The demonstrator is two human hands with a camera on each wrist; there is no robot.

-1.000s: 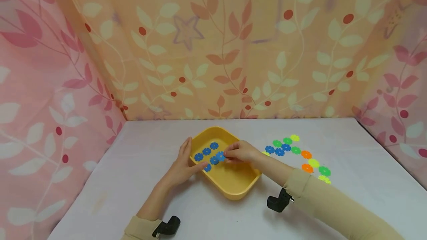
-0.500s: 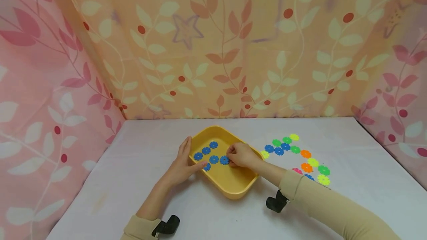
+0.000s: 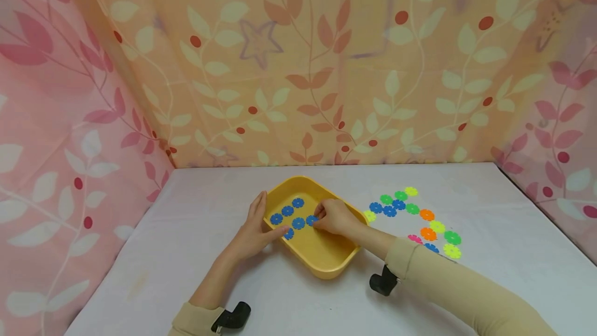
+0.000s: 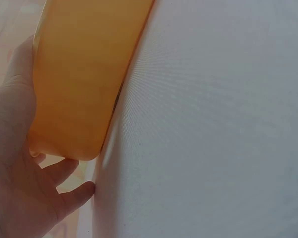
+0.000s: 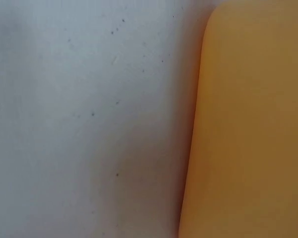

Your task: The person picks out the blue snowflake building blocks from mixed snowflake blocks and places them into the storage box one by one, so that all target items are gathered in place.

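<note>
A yellow plastic tray [image 3: 326, 258] stands slantwise on the table. My left hand [image 3: 252, 237] grips its left end, thumb over the rim and fingers along the outer wall; the left wrist view shows the fingers spread beneath the tray's end [image 4: 84, 84]. Several blue notched discs [image 3: 287, 211] lie in the tray's left half, roughly in two rows. My right hand [image 3: 337, 218] reaches in over the right rim and pinches one blue notched disc [image 3: 310, 220] at the end of the nearer row. The right wrist view shows only the tray's outer wall [image 5: 253, 124] and tabletop.
Right of the tray, orange [image 3: 427, 215], green [image 3: 452, 237], yellow [image 3: 437, 227], pink [image 3: 414, 239] and blue discs [image 3: 398, 205] lie on the white table [image 3: 196, 196]. My right sleeve [image 3: 448, 279] passes over the near ones. Floral cloth [image 3: 308, 66] hangs behind and at both sides.
My right hand brings the blue disc down into the tray beside the nearer row, then shifts it slightly left and back. The left hand keeps its hold on the tray.
</note>
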